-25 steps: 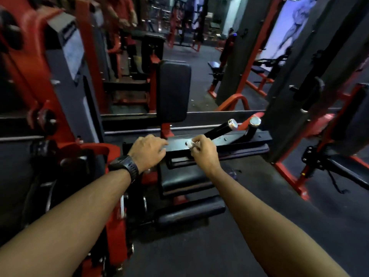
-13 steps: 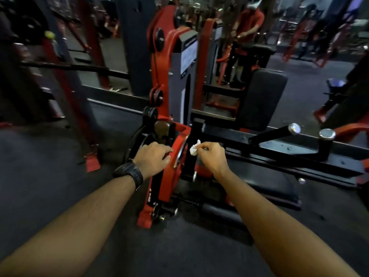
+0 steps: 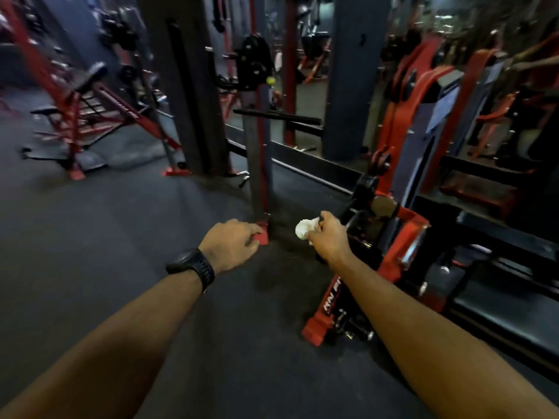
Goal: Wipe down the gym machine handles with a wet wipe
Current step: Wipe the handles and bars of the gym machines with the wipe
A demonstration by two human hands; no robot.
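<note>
Dark rubber floor fills the near ground of a dim gym, and the view is smeared with motion blur. Two bare forearms reach in from 7 and 5 o'clock toward the middle.

The left hand, with a black watch on its wrist, hangs just below centre. Its fingers are loosely curled and hold nothing. It overlaps a red foot plate in the view, and I cannot tell whether it touches it.

Just beside it at 3 o'clock, the right hand pinches the wet wipe, a crumpled white wad sticking out past the fingertips. The wipe is in the air and touches no part of any equipment.

At 4 o'clock stands the red-and-black machine, its frame right behind the right hand.

Farther off at 12 o'clock a dark upright post rises from the foot plate and carries a horizontal black bar. A grey pillar stands at 1 o'clock and red racks at 10 o'clock, all blurred.

Judging by this, the step in hand is a passage between surfaces. The wipe is ready, but no handle lies under it. The next move calls for picking out a grip, perhaps that black bar, carrying the wipe onto it, wrapping it round and rubbing along its length. The free left hand can steady the part.
</note>
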